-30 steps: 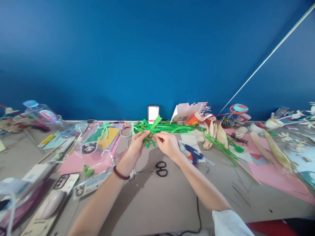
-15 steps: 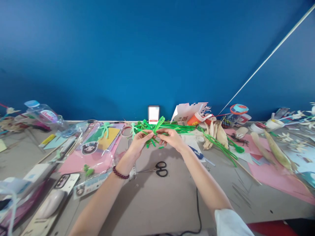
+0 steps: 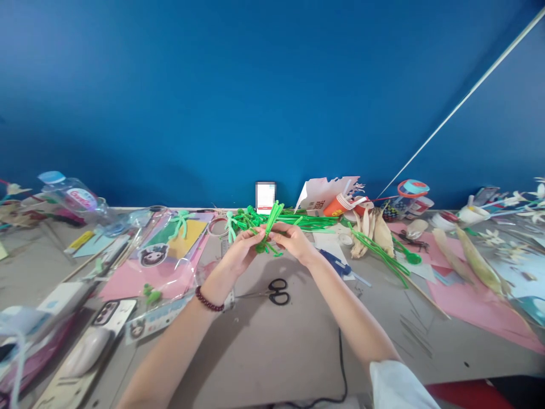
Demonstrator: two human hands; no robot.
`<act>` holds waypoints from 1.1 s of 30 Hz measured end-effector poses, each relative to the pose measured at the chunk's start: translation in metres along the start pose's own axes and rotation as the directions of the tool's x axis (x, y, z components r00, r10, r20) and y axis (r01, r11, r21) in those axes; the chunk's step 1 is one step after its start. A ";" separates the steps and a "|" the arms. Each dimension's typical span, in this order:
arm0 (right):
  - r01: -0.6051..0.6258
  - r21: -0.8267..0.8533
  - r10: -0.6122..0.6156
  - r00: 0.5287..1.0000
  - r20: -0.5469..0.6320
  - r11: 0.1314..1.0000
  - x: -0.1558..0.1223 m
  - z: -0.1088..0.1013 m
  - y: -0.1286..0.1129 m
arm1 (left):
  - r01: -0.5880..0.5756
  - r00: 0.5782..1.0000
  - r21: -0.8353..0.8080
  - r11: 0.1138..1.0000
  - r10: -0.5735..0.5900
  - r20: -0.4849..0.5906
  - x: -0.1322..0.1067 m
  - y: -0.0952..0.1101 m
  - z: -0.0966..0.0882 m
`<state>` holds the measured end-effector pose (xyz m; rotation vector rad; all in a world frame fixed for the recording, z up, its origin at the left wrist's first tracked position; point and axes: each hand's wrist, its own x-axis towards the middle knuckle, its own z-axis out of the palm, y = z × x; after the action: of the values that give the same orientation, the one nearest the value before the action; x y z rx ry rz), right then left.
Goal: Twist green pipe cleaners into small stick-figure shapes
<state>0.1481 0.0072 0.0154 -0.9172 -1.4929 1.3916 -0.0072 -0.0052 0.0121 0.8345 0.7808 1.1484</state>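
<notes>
Between my two hands is a small bundle of green pipe cleaners (image 3: 275, 212), with loops sticking up and short ends poking out below. My left hand (image 3: 246, 245) pinches it from the left, with fingers closed. From the other side my right hand (image 3: 293, 241) grips the same bundle, fingers and thumb together. Just behind the hands lies a heap of more green pipe cleaners (image 3: 315, 220). Black-handled scissors (image 3: 278, 292) rest on the table below my hands.
A phone (image 3: 265, 196) with a lit screen leans on the blue wall. To the right are a blue glue gun (image 3: 334, 262), orange paper cups (image 3: 337, 205) and dried husks (image 3: 384, 236). A plastic bottle (image 3: 74, 194), pink paper (image 3: 128, 278) and a computer mouse (image 3: 85, 352) are left.
The pipe cleaner bundle has turned more upright between my fingers, and my hands have shifted slightly around it. The scissors and the other things stay put.
</notes>
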 end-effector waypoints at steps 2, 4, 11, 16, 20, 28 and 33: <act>0.048 0.014 -0.049 0.998 0.039 0.999 0.000 -0.001 0.000 | 0.068 0.997 -0.038 0.997 -0.066 0.047 0.000 0.001 -0.002; 0.082 0.033 -0.084 0.996 0.042 0.996 -0.001 -0.002 0.002 | 0.145 0.987 -0.055 0.988 -0.141 0.076 0.000 0.002 -0.003; 0.097 0.100 -0.088 0.992 -0.090 0.990 0.001 0.000 0.004 | 0.030 0.998 0.060 0.998 -0.033 0.059 0.003 -0.005 -0.005; 0.027 0.132 0.007 0.968 -0.251 0.991 0.002 0.000 0.000 | -0.440 0.793 0.643 0.627 0.608 -0.050 -0.003 -0.002 -0.001; -0.035 0.218 0.095 0.957 -0.275 0.975 0.002 0.005 0.002 | -0.485 0.694 0.846 0.221 0.686 0.218 -0.009 -0.001 0.002; -0.087 0.245 0.149 0.958 -0.245 0.966 0.000 0.016 0.006 | -0.465 0.793 0.820 0.334 0.570 0.217 -0.004 -0.002 -0.001; 0.032 0.087 -0.020 0.990 -0.139 0.996 0.002 0.001 0.004 | -0.405 0.903 0.638 0.655 0.394 0.168 -0.001 0.004 -0.003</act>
<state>0.1462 0.0092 0.0113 -0.9159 -1.3250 1.3370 -0.0121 -0.0048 0.0142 1.6886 1.0487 1.2547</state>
